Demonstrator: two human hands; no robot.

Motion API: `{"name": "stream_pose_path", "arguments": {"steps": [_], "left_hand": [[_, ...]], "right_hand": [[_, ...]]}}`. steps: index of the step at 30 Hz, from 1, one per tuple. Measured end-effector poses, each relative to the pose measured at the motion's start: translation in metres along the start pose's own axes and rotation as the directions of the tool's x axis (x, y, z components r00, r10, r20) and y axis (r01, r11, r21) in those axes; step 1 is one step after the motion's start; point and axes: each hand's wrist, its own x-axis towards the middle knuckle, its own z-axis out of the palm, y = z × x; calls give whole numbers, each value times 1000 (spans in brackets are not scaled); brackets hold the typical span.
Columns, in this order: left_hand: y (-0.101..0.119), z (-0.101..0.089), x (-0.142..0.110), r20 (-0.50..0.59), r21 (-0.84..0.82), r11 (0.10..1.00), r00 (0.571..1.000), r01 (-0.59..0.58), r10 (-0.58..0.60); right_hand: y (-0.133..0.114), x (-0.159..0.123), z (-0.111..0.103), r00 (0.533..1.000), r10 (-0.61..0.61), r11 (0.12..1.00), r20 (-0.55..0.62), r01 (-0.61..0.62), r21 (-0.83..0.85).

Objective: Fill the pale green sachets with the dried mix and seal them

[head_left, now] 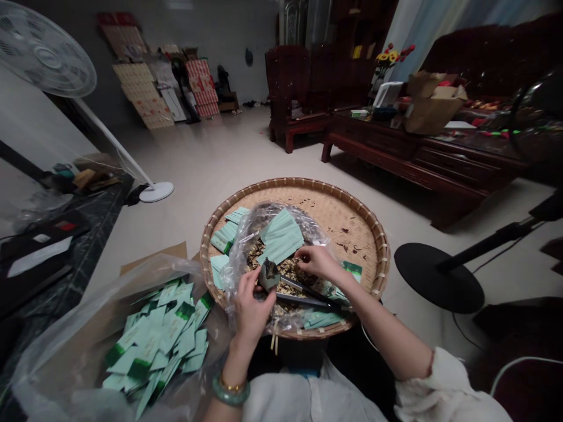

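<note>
**Small packet in your left hand, dried leaves under your right**

Left of your left hand (250,308), a clear plastic bag (53,369) held loose green-and-white sachets (158,334). That hand was closed, gripping a small dark packet (268,275) — its wrist wore a jade bangle (231,391). Just right of it, metal tongs (303,296) lay below dried leaves (285,271), heaped in a second plastic bag (248,258) on a round bamboo tray (294,182). Your right hand (314,262) pinched closed at those leaves — the tray's rim curved beyond it.
</note>
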Motion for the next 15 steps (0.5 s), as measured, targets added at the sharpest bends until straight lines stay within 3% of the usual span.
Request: {"name": "stream_pose_path", "arguments": {"steps": [5,8,12,15], "left_hand": [[5,3,1,45,39,998,998,-43,41],[8,6,2,57,46,998,997,-51,49],[10,8,3,63,49,997,997,-55,51],[10,6,3,54,48,998,997,-51,48]], "right_hand": [[-26,-16,-32,993,-43,955,-112,73,287],[-51,-25,-45,981,-114,916,-155,164,365],[-76,-31,-44,965,-216,891,-147,256,374],[-78,-30,-36,959,-221,895,-176,272,354]]}}
